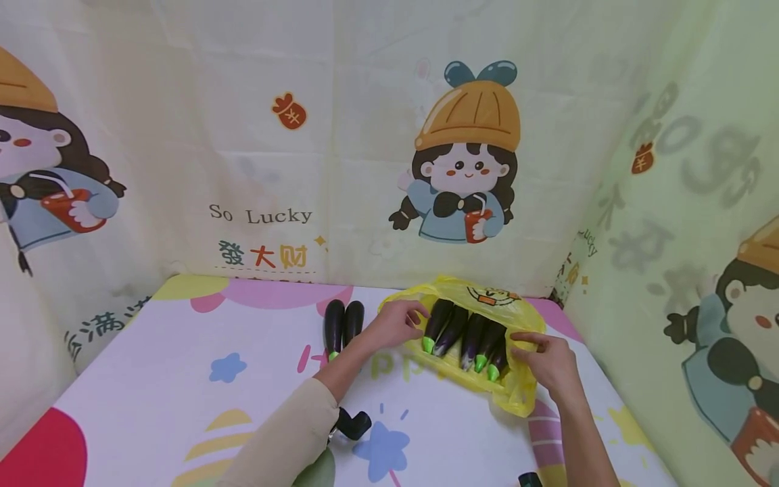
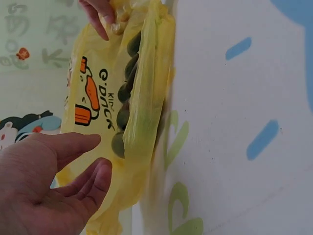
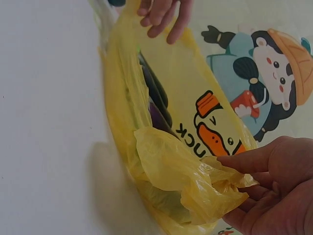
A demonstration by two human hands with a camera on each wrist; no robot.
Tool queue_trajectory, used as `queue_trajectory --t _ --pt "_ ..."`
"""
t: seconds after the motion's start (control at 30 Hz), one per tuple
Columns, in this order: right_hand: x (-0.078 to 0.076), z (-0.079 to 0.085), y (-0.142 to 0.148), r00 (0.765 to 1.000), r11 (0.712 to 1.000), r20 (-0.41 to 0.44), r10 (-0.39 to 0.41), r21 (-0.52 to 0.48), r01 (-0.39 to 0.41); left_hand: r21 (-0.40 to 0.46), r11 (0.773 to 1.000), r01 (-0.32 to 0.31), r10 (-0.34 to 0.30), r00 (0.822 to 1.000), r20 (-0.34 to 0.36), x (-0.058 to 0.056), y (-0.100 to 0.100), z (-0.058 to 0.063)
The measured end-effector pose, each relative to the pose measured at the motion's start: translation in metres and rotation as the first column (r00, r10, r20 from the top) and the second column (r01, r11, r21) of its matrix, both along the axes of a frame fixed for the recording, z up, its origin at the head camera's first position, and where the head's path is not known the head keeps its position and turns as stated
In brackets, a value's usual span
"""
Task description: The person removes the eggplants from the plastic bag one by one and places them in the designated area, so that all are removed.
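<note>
A yellow plastic bag lies on the table with its mouth towards me and several dark purple eggplants side by side inside, green stem ends facing the opening. At the bag's right edge, my right hand pinches the thin plastic, which bunches between thumb and fingers in the right wrist view. My left hand is at the bag's left side, thumb and fingers apart with nothing between them in the left wrist view. Two more eggplants lie outside the bag, left of that hand, partly behind the forearm.
The table is covered by a white cloth printed with stars and letters. Pale curtains with cartoon prints hang behind and at both sides. A black device shows beside the left sleeve, another near the right forearm.
</note>
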State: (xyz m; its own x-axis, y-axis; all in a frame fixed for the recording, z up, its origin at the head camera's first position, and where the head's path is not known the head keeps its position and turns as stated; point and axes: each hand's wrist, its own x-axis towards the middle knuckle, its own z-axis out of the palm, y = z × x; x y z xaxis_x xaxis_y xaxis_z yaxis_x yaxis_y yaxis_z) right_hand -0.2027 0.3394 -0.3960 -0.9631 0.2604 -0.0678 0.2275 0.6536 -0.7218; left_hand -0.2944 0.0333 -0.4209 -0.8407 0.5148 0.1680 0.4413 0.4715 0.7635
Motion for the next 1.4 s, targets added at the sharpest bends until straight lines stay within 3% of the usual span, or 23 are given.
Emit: queue_trajectory --t 0.37,0.9,1.13,1.4 --pt "0.000 0.000 0.000 1.000 1.000 -0.004 -0.007 0.002 0.007 -0.052 0.999 -0.012 0.013 1.000 0.026 -0.011 0.015 -0.005" --pt "-0.001 0.000 0.000 1.000 1.000 0.000 -0.005 -0.003 0.005 -0.142 0.990 -0.020 0.022 1.000 0.012 -0.027 0.028 -0.006" --pt "0.000 0.000 0.001 1.000 1.000 -0.007 -0.005 0.001 0.005 -0.159 0.987 0.003 0.001 1.000 0.025 -0.029 0.037 -0.002" --pt "0.000 0.000 0.001 1.000 1.000 -0.014 -0.005 0.009 0.005 -0.192 0.981 -0.038 0.043 0.999 0.026 -0.030 0.048 -0.002"
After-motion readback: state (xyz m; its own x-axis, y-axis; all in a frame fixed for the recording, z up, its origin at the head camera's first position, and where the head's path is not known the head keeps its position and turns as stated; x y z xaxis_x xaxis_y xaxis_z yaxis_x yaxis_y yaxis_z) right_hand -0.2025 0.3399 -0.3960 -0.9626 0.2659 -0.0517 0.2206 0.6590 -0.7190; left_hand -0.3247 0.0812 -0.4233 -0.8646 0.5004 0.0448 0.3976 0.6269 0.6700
